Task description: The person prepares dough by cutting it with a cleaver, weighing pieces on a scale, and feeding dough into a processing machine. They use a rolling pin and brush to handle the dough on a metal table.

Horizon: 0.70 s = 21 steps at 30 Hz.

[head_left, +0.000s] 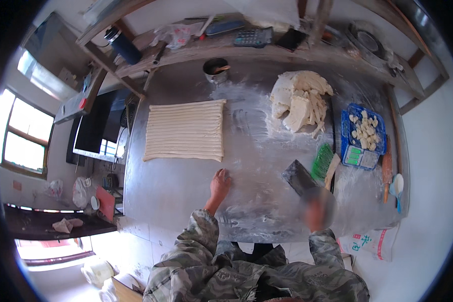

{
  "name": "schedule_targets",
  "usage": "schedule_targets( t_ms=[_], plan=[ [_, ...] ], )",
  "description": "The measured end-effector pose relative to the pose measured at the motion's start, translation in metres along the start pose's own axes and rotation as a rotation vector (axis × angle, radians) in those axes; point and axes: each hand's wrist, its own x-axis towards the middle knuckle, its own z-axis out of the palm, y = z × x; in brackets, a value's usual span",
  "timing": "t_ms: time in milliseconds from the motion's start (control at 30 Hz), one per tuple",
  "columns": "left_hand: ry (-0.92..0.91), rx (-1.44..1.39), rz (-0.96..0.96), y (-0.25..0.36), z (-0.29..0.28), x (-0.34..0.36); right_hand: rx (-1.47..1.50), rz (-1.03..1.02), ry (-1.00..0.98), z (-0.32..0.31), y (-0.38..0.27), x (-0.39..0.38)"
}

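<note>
My left hand (219, 185) rests on the steel table (176, 196) with loosely bent fingers and nothing visible in it, just below neat rows of pale dough strips (184, 130). My right hand (314, 214) is badly blurred at the lower end of a dark, flat scraper (297, 175); its fingers cannot be made out. A green brush (321, 160) lies beyond the scraper. A large dough mound (299, 100) sits at the back right, and a blue tray (346, 132) of small dough pieces stands on a scale to its right.
A metal pot (215, 75) stands at the back. A rolling pin (386, 168) and white scoop (397, 185) lie at the right. A wooden shelf (196, 54) holds a bottle, calculator and phone. A sack (382, 244) is below the right edge; a dark side counter (35, 226) is left.
</note>
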Motion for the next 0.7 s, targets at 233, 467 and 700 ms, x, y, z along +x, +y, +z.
schedule_targets(
  t_ms=[233,467,700],
  plan=[
    [0.108,-0.305,-0.181,-0.022,-0.003,0.034,-0.059,0.088,-0.056,-0.006,-0.011,-0.004],
    [0.11,-1.413,-0.641,-0.016,-0.002,0.075,0.344,0.277,0.086,-0.047,-0.105,-0.008],
    [-0.045,-1.638,-0.696,-0.029,0.005,0.083,1.019,0.56,0.337,-0.086,-0.178,-0.008]
  ],
)
